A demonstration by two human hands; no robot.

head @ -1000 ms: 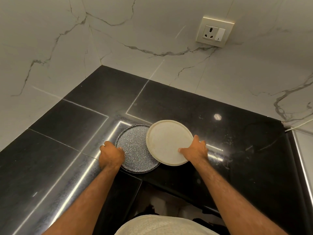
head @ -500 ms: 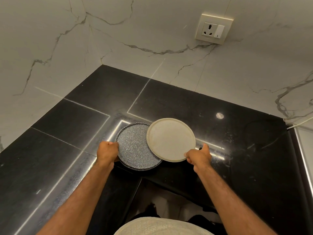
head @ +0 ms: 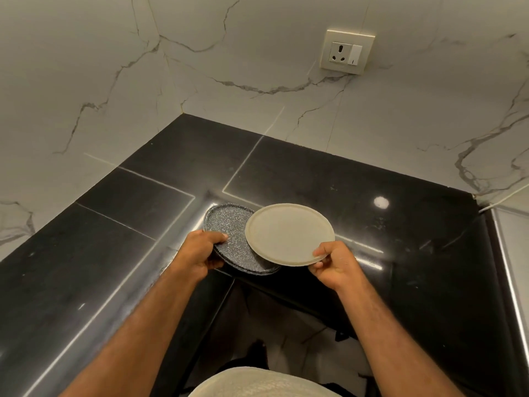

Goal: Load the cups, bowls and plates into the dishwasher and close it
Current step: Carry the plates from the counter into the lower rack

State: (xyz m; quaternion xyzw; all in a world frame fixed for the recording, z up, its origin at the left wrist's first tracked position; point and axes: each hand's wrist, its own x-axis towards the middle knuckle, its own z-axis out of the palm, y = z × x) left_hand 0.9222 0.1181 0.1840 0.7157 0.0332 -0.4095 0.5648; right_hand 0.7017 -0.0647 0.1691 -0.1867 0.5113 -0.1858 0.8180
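tabletop (head: 343,179): glossy black stone | walls (head: 86,67): white marble, socket (head: 346,51) | left hand (head: 200,253) grips grey plate (head: 226,220) | right hand (head: 333,266) pinches cream plate (head: 289,233)

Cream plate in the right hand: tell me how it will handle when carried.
The cream plate looks rigid: no sag though the right hand pinches only its near rim. Probably light, as that pinch alone seems to carry it. Possibly breakable against the grey speckled plate it overlaps.
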